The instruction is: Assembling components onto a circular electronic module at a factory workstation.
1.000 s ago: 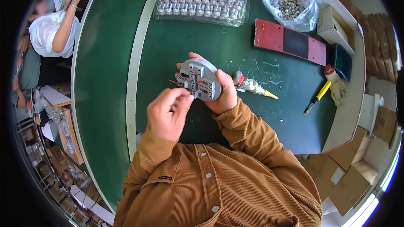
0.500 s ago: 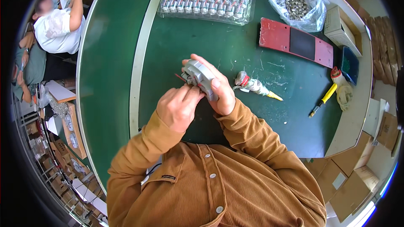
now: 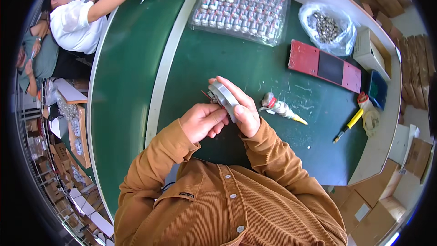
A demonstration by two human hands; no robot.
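Clearly a fitting step: the right hand [image 3: 246,111] grips a round grey part [image 3: 224,97] on edge above the green desk [image 3: 255,64], while the left hand [image 3: 202,122] pinches at its lower rim. Next probably calls for a fine fingertip push there.

A: What carries everything?
B: A green table [image 3: 136,64].
A: What lies on it?
B: A clear tray of small parts [image 3: 241,9], a red-and-black block [image 3: 324,66], a yellow-handled screwdriver [image 3: 348,125], a bag of metal pieces [image 3: 327,28].
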